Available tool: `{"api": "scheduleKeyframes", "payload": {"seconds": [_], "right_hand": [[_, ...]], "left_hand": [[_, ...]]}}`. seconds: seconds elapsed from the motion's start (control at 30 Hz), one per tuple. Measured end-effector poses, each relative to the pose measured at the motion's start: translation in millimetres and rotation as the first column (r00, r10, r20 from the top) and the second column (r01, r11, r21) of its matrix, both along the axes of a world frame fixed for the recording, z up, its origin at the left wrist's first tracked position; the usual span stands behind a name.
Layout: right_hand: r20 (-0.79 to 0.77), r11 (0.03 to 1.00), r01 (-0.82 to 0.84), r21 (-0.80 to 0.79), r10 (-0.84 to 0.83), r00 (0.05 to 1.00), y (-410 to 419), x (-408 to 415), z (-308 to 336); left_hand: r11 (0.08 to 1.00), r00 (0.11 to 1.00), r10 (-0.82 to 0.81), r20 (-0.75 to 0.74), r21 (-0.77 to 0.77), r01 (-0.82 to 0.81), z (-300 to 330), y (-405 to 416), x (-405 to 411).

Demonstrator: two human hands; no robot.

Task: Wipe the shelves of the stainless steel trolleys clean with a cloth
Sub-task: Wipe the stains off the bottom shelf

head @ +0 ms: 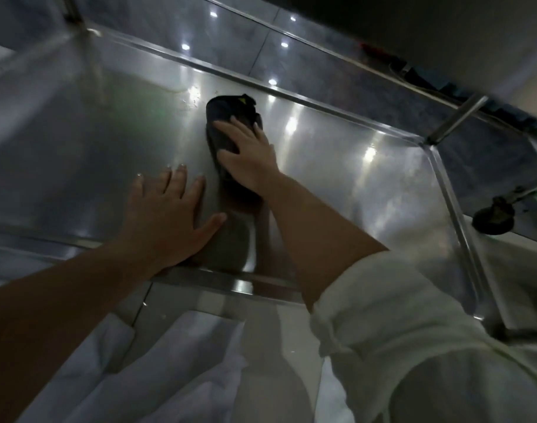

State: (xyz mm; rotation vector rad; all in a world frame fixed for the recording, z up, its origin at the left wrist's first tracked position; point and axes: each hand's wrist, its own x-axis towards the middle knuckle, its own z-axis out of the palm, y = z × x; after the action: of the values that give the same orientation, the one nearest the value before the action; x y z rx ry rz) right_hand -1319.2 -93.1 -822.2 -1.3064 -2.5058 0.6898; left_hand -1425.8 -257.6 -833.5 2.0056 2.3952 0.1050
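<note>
The right hand (249, 154) presses flat, fingers spread, on the dark cloth (230, 123) mid-shelf (93, 141), while the left hand (169, 209) rests open on the steel nearer left, holding nothing.

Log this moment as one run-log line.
step: wiping shelf | right hand: presses dark cloth flat | left hand: flat on shelf, beside cloth | droplets: beyond cloth

Right hand (249, 154) lies flat, fingers spread, pressing a dark cloth (230, 123) onto the steel trolley shelf (93, 154). Left hand (169, 209) rests flat, fingers straight, on the shelf just left of that grip. Small droplets (191, 97) sit beyond the cloth. A rolled white sleeve (398, 315) covers the right upper forearm.
</note>
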Motion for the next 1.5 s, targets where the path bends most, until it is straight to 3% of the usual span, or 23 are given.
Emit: {"api": "scheduleKeyframes", "payload": {"seconds": [0.1,0.2,0.3,0.5,0.6,0.73,0.8,0.87,1.0,1.13,1.27,1.5], "right_hand": [[0.007,0.999,0.016,0.052,-0.016,1.0,1,19,0],[0.008,0.966,0.235,0.104,-0.238,0.971,12,57,-1],[-0.035,0.859,0.497,0.12,-0.497,0.867,17,83,-3],[0.014,0.63,0.776,-0.033,-0.776,0.631,26,28,7],[0.038,0.745,0.664,-0.064,-0.663,0.747,28,-27,15],[0.047,0.974,0.212,-0.08,-0.208,0.977,19,-107,14],[0.01,0.999,-0.005,-0.054,0.006,1.0,4,-132,8],[-0.02,0.995,-0.1,-0.013,0.099,0.995,-8,-135,-1],[0.016,0.99,-0.028,0.135,0.026,1.0,-4,-94,-8],[0.015,0.943,0.249,0.22,-0.259,0.966,10,-37,-11],[0.017,0.86,0.479,0.175,-0.489,0.872,25,-9,-8],[0.03,0.845,0.532,0.045,-0.534,0.845,66,-76,9]], "left_hand": [[0.984,0.984,-0.175,-0.019,-0.027,0.174,6,-8,-33],[0.981,0.981,-0.192,0.023,-0.009,0.192,8,-23,-73],[0.995,0.985,-0.093,0.144,0.06,0.085,3,-34,-94],[0.995,0.988,-0.063,0.142,0.087,0.051,1,-32,-90],[0.994,0.988,-0.057,0.145,0.103,0.043,-2,-34,-91],[0.992,0.98,-0.073,0.184,0.115,0.052,-6,-39,-92],[0.991,0.979,-0.079,0.187,0.117,0.057,-8,-40,-97],[0.991,0.975,-0.088,0.206,0.122,0.064,-8,-41,-100],[0.986,0.977,-0.124,0.176,0.128,0.102,-8,-40,-103],[0.994,0.991,-0.085,0.108,0.075,0.077,-2,-41,-142],[0.998,0.997,-0.045,0.066,0.049,0.042,-4,-57,-175],[0.992,0.985,-0.013,0.173,0.129,-0.01,-9,-59,-166]]}}
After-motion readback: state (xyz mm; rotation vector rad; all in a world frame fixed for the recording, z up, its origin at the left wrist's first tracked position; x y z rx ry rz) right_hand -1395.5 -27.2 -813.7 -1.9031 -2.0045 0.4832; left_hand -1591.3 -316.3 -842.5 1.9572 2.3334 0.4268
